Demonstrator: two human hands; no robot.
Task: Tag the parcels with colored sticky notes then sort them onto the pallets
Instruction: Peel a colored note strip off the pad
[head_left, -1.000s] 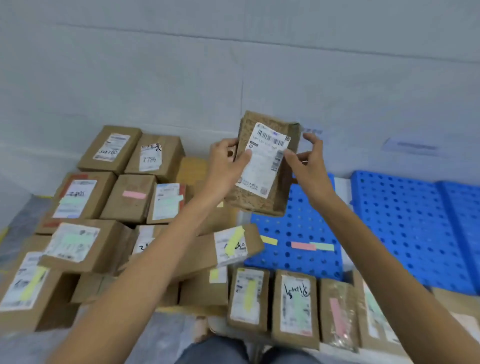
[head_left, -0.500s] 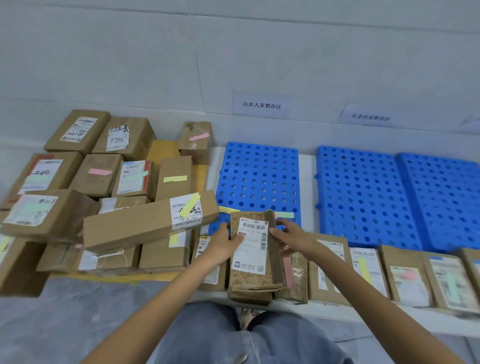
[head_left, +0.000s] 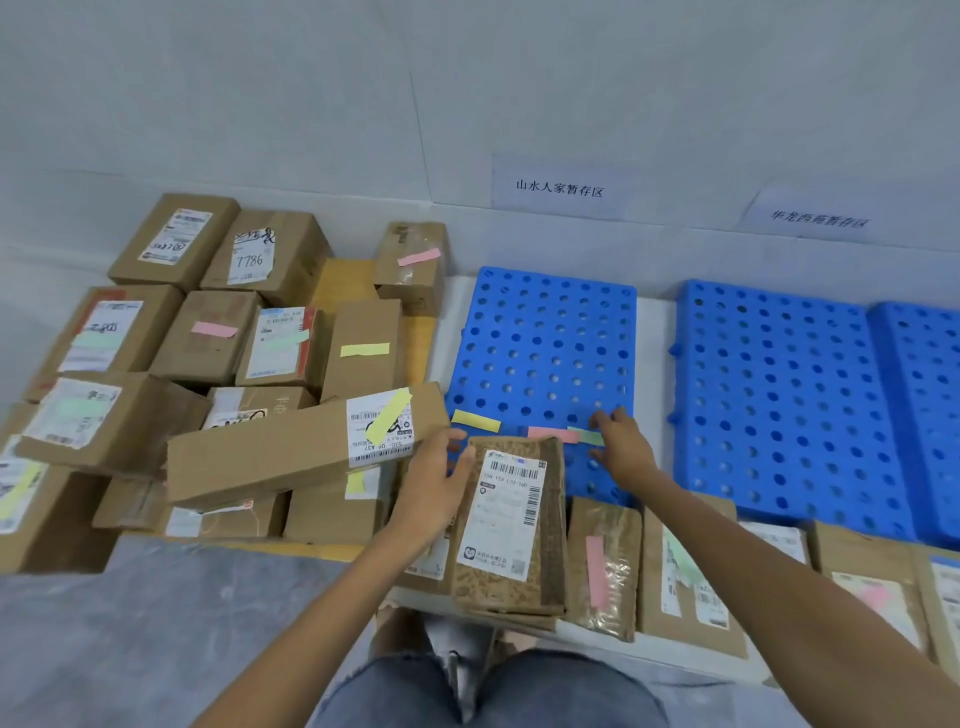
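Note:
A flat brown patterned parcel (head_left: 511, 525) with a white shipping label lies on the row of parcels in front of me. My left hand (head_left: 434, 486) holds its upper left edge. My right hand (head_left: 621, 441) is off the parcel and reaches over the near edge of the left blue pallet (head_left: 540, 338), fingers at the green sticky note (head_left: 584, 435). Beside it on the pallet lie a pink sticky note (head_left: 550, 434) and a yellow sticky note (head_left: 475, 420).
A heap of tagged cardboard boxes (head_left: 208, 364) fills the left, with a long box (head_left: 301, 447) lying across it. More flat parcels (head_left: 691, 577) line the near edge at right. Two further blue pallets (head_left: 779, 405) lie right, paper signs (head_left: 558, 187) on the wall.
The parcel went from raised in both hands down onto the row of parcels. My right hand let go of it and moved up to the sticky notes on the pallet.

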